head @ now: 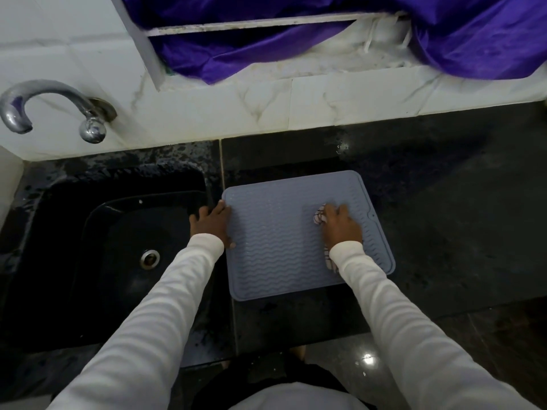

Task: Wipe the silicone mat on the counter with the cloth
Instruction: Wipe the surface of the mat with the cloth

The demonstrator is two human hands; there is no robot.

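**Wiping a ridged silicone mat: one hand anchors, one hand wipes**

The grey silicone mat (pixel 278 235) lies flat on the dark counter (pixel 444 202), its left edge just beside the sink (pixel 97 247). The left hand (pixel 211 224) rests on that left edge, fingers straight and slightly spread, thumb lying on the mat surface; it presses rather than grips. The right hand (pixel 340 227) sits on the right half of the mat, fingers curled over a bunched striped cloth (pixel 320 217), which shows beyond the fingertips and again below the wrist. Whether the thumb pinches the cloth cannot be told. Judged from this position, the wipe covers the right side of the mat, with the centre and left side still to reach. Good practice here: keep the anchoring hand firm so the mat cannot slide toward the sink, stroke along the wavy ridges so the cloth enters the grooves, overlap passes, and shift the anchor before wiping the left edge
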